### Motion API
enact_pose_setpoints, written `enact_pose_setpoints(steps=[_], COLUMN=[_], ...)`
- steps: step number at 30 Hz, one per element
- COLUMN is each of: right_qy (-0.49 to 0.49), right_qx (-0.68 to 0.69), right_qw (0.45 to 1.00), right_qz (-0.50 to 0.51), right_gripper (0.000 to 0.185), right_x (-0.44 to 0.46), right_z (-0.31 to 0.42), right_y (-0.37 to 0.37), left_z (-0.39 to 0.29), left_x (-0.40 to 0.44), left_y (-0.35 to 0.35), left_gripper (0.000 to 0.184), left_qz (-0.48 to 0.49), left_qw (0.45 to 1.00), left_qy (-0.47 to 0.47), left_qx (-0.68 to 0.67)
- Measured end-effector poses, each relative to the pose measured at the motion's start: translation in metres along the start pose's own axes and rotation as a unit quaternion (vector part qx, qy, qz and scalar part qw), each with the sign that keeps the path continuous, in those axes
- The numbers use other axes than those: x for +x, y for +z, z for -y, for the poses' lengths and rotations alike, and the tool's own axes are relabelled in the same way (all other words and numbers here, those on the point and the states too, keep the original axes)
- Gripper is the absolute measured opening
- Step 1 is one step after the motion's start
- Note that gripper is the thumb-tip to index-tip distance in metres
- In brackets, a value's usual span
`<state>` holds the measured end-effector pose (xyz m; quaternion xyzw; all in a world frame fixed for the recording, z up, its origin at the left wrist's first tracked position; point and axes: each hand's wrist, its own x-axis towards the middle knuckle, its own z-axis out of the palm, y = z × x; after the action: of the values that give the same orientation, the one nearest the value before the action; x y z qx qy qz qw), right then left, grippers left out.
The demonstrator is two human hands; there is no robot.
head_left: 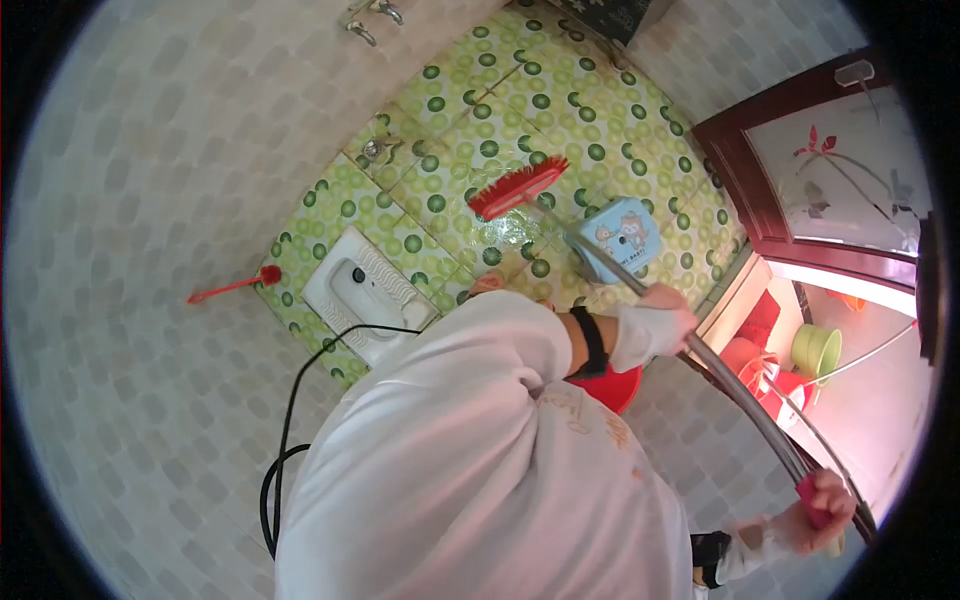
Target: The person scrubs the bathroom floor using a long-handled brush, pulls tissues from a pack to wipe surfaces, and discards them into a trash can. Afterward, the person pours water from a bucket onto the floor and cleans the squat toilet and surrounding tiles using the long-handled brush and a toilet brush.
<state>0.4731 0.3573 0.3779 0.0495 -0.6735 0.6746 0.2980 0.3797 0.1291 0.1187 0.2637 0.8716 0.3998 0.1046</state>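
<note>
A long-handled floor brush (518,188) with red bristles rests its head on the wet green-patterned floor tiles. My left hand (655,325) is closed around its grey pole, partway up. Farther up the pole, at the lower right, my right hand (825,512) has its fingers curled round a pink part by the upper end; whether this is a grip on the pole is hard to tell. A light blue stool (625,240) with a cartoon print stands right beneath the pole, close to the brush head.
A white squat toilet (345,265) is set in the floor at left, with a red toilet brush (235,285) by the wall. A red basin (615,388) shows beside my body. Taps (372,20) jut from the wall. A dark red-framed door (770,190) and a green bucket (817,352) are at right.
</note>
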Motion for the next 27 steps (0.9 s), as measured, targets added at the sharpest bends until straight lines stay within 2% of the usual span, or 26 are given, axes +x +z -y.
enact_pose_setpoints(steps=[2, 4, 6, 7, 8, 11, 12, 13, 14, 16, 17, 18, 20, 21, 23, 27], right_qy=[0.086, 0.116, 0.156, 0.172, 0.168, 0.139, 0.115, 0.089, 0.085, 0.049, 0.055, 0.046, 0.006, -0.005, -0.060, -0.125], right_qx=[-0.037, 0.030, -0.133, -0.075, -0.080, 0.014, -0.007, -0.029, -0.040, -0.040, -0.077, -0.086, -0.157, -0.160, -0.175, -0.171], right_qw=[0.989, 0.979, 0.979, 0.981, 0.981, 0.989, 0.993, 0.989, 0.988, 0.994, 0.996, 0.995, 0.987, 0.987, 0.978, 0.972], right_qz=[0.114, 0.167, -0.001, 0.055, 0.047, 0.039, -0.039, -0.116, -0.126, -0.094, -0.002, -0.012, 0.021, 0.010, 0.098, 0.098], right_gripper=[0.033, 0.038, 0.037, 0.038, 0.038, 0.034, 0.033, 0.032, 0.032, 0.032, 0.033, 0.033, 0.034, 0.034, 0.035, 0.035], right_x=[-0.017, -0.029, -0.059, -0.061, -0.063, -0.065, -0.065, -0.064, -0.065, -0.071, -0.075, -0.082, -0.094, -0.098, -0.100, -0.111], right_z=[-0.033, -0.061, -0.063, -0.068, -0.065, -0.022, -0.001, 0.020, 0.041, 0.081, 0.095, 0.105, 0.113, 0.115, 0.117, 0.122], right_y=[0.016, 0.021, 0.076, 0.052, 0.029, -0.014, -0.015, -0.013, -0.012, -0.010, -0.009, 0.000, 0.032, 0.044, 0.062, 0.077], left_z=[0.048, 0.078, 0.098, 0.097, 0.094, 0.039, 0.024, 0.015, 0.008, -0.016, -0.017, -0.015, -0.007, -0.010, -0.009, -0.001], left_x=[-0.025, -0.040, -0.054, -0.056, -0.054, -0.052, -0.052, -0.055, -0.058, -0.065, -0.075, -0.084, -0.095, -0.097, -0.103, -0.112], left_y=[0.009, -0.006, -0.012, -0.024, -0.035, -0.059, -0.058, -0.053, -0.051, -0.069, -0.069, -0.066, -0.068, -0.083, -0.089, -0.084], left_gripper=[0.015, 0.011, 0.011, 0.011, 0.013, 0.013, 0.014, 0.014, 0.014, 0.018, 0.011, 0.011, 0.008, 0.011, 0.011, 0.011], left_qz=[0.005, 0.006, -0.001, 0.007, 0.017, 0.079, 0.106, 0.074, 0.081, 0.178, 0.120, 0.123, 0.136, 0.207, 0.215, 0.235], left_qw=[0.999, 0.998, 0.997, 0.993, 0.988, 0.985, 0.984, 0.986, 0.986, 0.975, 0.985, 0.983, 0.984, 0.975, 0.971, 0.960], left_qy=[-0.019, -0.065, -0.068, -0.082, -0.096, -0.045, -0.022, 0.037, 0.050, 0.081, 0.095, 0.110, 0.107, 0.084, 0.106, 0.154], left_qx=[-0.038, 0.015, 0.038, 0.080, 0.121, 0.144, 0.141, 0.144, 0.138, 0.109, 0.076, 0.076, -0.041, -0.013, -0.013, 0.005])
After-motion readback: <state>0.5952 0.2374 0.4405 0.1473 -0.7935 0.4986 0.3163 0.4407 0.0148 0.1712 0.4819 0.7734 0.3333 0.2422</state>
